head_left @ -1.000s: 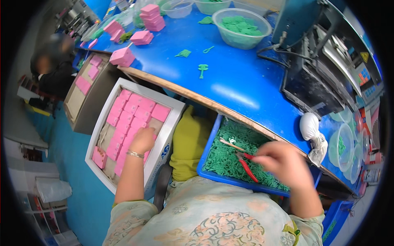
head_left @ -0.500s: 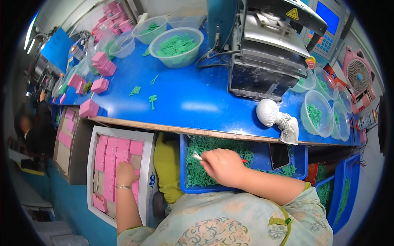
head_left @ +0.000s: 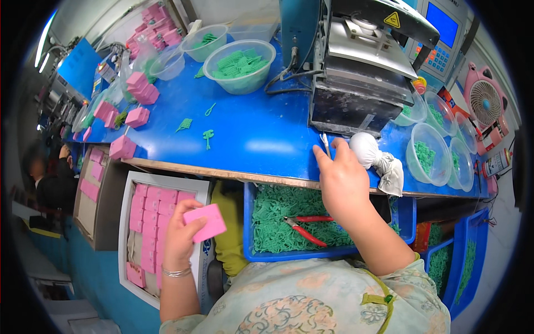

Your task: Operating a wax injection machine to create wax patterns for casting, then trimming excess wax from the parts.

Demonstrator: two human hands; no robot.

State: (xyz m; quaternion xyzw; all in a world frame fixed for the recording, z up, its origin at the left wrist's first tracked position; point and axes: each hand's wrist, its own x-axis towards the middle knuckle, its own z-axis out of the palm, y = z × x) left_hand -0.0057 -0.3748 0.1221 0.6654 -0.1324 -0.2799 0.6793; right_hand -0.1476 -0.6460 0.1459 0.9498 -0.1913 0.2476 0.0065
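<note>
My left hand (head_left: 179, 234) grips a pink rectangular block (head_left: 207, 222) over the right edge of a white-rimmed box (head_left: 127, 250) filled with rows of similar pink blocks (head_left: 149, 225). On the blue tabletop, my right hand (head_left: 345, 181) reaches out with its fingers apart. A slim white-tipped stick (head_left: 325, 142) lies between its thumb and forefinger, seemingly not pinched. Just beyond those fingers sits a round white cloth pouch (head_left: 364, 150) with a tied neck. Below the right forearm, red-handled pliers (head_left: 308, 229) rest on green rubbery pieces (head_left: 272, 222) in a blue tray (head_left: 248, 245).
A press machine (head_left: 361, 72) stands at the back right. Clear bowls (head_left: 239, 83) of green pieces line the back and right, where a pink fan (head_left: 485, 103) stands. Loose pink blocks (head_left: 122, 146) are at the left. Another person (head_left: 50, 172) is at the far left.
My left hand has lifted a pink block from the box. My right hand has moved from the tray up to the tabletop with the white-tipped stick, uncovering the pliers.
</note>
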